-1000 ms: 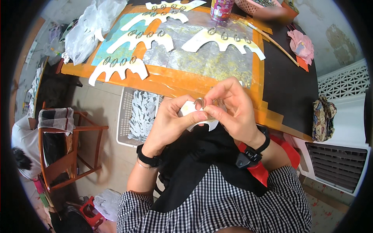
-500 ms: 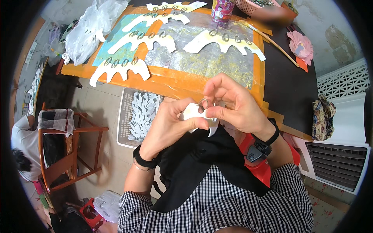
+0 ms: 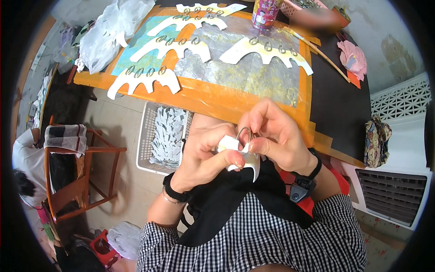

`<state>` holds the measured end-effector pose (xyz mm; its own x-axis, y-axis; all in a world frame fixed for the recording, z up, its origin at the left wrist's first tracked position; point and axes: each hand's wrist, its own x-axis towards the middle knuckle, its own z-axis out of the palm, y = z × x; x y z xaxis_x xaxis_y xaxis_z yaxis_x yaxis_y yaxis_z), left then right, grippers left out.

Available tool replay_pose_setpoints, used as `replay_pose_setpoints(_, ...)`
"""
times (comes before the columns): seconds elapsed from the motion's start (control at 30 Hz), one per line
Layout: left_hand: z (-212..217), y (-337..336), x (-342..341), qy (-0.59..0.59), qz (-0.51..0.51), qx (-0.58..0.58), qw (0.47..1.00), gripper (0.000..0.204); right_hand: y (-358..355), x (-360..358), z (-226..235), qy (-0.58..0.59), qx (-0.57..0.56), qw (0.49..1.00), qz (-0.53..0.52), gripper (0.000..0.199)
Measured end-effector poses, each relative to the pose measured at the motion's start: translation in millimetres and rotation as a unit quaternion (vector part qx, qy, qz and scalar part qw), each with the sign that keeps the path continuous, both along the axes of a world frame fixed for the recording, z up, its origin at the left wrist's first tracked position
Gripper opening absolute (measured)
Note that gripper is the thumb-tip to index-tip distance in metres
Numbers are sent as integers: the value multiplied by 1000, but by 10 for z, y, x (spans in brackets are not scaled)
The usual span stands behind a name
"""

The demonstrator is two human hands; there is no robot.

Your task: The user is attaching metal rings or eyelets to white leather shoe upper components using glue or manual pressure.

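Note:
My left hand (image 3: 204, 156) pinches a white scalloped piece (image 3: 250, 162) between thumb and fingers, in front of my black apron. A curved metal ring (image 3: 244, 131) rises from the upper edge of that piece. My right hand (image 3: 276, 140) is closed at the same edge, thumb and fingers pressed together by the ring. Its fingertips partly hide where ring and piece meet. On the table lie similar scalloped pieces with a yellowish edge and metal rings, one at the near left (image 3: 144, 83) and another at the right (image 3: 267, 53).
A white basket (image 3: 144, 156) of white cut pieces stands on the floor by the table (image 3: 206, 100). A brush (image 3: 324, 56), a purple cup (image 3: 265, 16) and a pink basket (image 3: 292, 9) are at the far right. A plastic bag (image 3: 102, 43) lies far left, above a wooden chair (image 3: 81, 181).
Both hands have come slightly down toward me. The white piece is turned so more of its pointed lower edge shows, and the ring stands higher between the hands.

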<state>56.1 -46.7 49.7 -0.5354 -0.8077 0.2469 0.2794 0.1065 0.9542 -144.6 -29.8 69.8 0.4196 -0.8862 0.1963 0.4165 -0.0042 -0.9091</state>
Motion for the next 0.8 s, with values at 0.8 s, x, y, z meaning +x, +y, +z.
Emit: replay_pose_setpoints(0.8,-235,-318,112,137,82,230,960,81,-294,-55,41,101,106,988,-48,29)
